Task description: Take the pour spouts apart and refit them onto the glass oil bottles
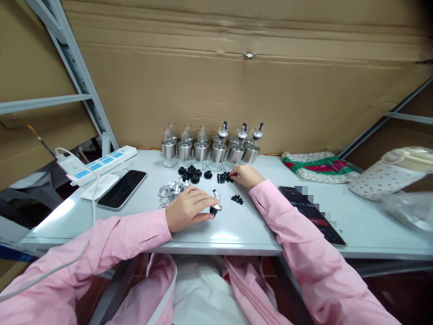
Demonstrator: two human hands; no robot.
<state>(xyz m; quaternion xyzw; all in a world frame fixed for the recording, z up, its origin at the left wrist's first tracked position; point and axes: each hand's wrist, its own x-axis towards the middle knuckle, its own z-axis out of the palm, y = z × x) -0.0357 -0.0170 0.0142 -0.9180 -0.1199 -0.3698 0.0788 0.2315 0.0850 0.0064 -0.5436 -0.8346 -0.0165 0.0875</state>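
My left hand (187,208) rests on the white table (243,230), its fingers closed on a metal pourer spout (215,204) with a black base. Beside it lies a heap of silver spout parts (172,189). My right hand (246,175) reaches forward, fingertips pinched at a small pile of black stoppers (223,177). A few more black bits (237,199) lie between my hands. Round black caps (191,173) sit nearer the back. Behind them stands a row of glass bottles with steel bands (209,151); the right ones carry spouts.
A power strip (98,163), a white pad and a dark phone (122,188) lie at the left. Another phone (313,214) lies by my right sleeve. A folded cloth (316,164), a spotted flask (389,174) and a plastic bag are at the right. Cardboard lines the back.
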